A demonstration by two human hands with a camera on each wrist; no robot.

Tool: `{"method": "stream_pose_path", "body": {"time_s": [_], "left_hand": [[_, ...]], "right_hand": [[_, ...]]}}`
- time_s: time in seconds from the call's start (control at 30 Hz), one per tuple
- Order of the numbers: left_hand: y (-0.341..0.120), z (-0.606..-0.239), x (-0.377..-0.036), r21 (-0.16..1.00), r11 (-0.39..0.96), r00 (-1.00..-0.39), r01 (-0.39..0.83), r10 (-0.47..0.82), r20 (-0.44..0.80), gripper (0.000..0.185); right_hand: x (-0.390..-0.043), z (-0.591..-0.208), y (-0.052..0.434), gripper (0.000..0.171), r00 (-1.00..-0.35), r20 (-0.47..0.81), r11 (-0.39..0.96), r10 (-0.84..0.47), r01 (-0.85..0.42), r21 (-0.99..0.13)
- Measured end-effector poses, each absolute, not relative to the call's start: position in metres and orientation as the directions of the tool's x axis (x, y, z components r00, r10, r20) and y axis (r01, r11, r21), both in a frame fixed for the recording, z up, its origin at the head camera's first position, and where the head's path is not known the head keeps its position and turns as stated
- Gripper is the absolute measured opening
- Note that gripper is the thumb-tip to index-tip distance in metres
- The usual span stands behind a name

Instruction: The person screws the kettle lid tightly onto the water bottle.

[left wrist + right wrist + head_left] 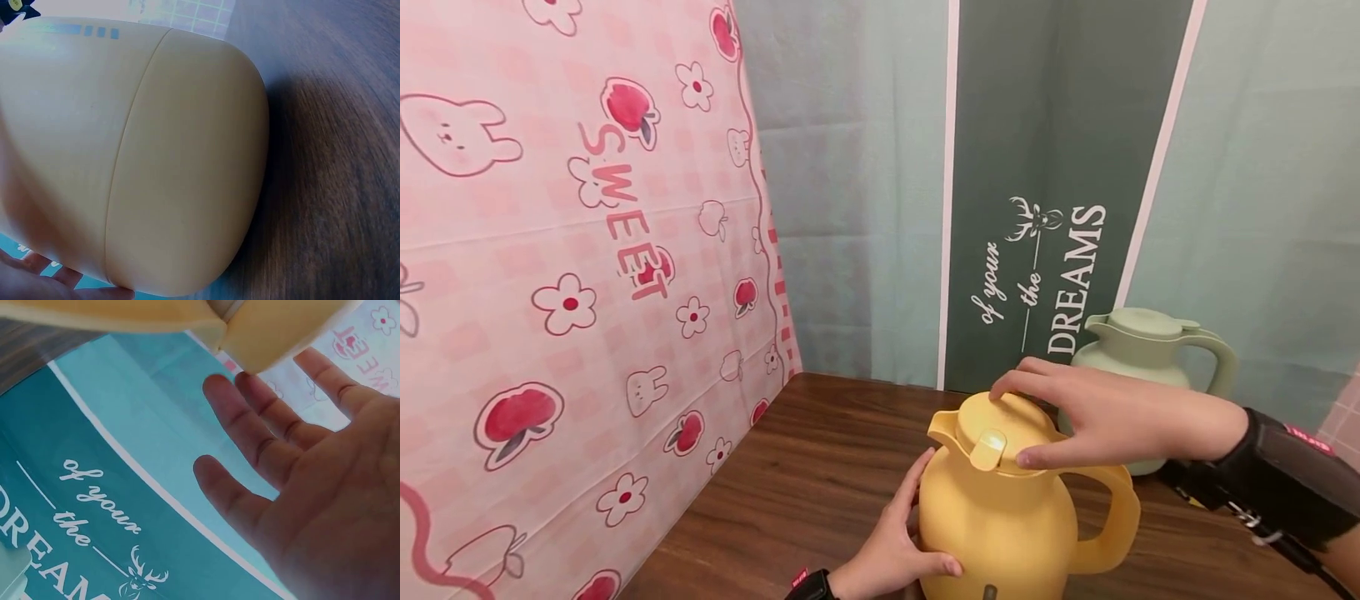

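A yellow vacuum jug [996, 525] with a spout, side handle and round lid [1007, 421] stands upright on the brown wooden table. My left hand [898, 542] holds its body from the left, thumb across the front and the other fingers around the far side. In the left wrist view the jug body [181, 156] fills much of the picture. My right hand [1090, 408] is over the lid, fingers at its top and far edge, thumb beside the near rim. The right wrist view shows several of that hand's fingers [256, 437] extended and spread under the lid's edge.
Behind the right forearm stands a pale green jug [1138, 350] of similar shape, partly hidden. A pink patterned cloth [572, 300] hangs at the left, and a green curtain [880, 208] with printed words hangs behind. The wooden table [790, 467] stretches left of the yellow jug.
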State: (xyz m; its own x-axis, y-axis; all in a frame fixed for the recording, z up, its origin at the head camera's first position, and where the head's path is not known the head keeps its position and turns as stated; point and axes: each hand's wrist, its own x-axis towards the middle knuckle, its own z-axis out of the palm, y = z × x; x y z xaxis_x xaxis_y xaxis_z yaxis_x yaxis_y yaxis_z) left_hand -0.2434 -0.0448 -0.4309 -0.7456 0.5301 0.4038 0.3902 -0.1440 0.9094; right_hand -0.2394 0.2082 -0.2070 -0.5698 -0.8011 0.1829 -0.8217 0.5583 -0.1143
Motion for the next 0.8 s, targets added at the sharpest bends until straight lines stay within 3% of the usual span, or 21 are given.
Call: {"method": "stream_pose_path", "body": {"time_s": [0.23, 0.43, 0.67, 0.8], "left_hand": [[-0.0449, -0.4296, -0.2444, 0.92, -0.142, -0.744, 0.364, 0.551, 0.379, 0.103], [-0.044, -0.4296, -0.2442, 0.92, -0.133, -0.746, 0.368, 0.548, 0.377, 0.103], [-0.0438, -0.4303, -0.2443, 0.919, -0.114, -0.753, 0.378, 0.54, 0.376, 0.103], [-0.0455, -0.4304, -0.2459, 0.917, -0.095, -0.754, 0.388, 0.539, 0.375, 0.104]], "right_hand": [[-0.2383, -0.2023, 0.2136, 0.062, -0.552, 0.085, 0.528, -0.829, -0.824, -0.206], [-0.2404, -0.2057, 0.2108, 0.048, -0.51, 0.147, 0.473, -0.847, -0.851, -0.227], [-0.2352, -0.2086, 0.2067, 0.033, -0.604, 0.142, 0.572, -0.784, -0.792, -0.212], [-0.2361, -0.2058, 0.2073, 0.032, -0.595, 0.143, 0.566, -0.791, -0.8, -0.198]]}}
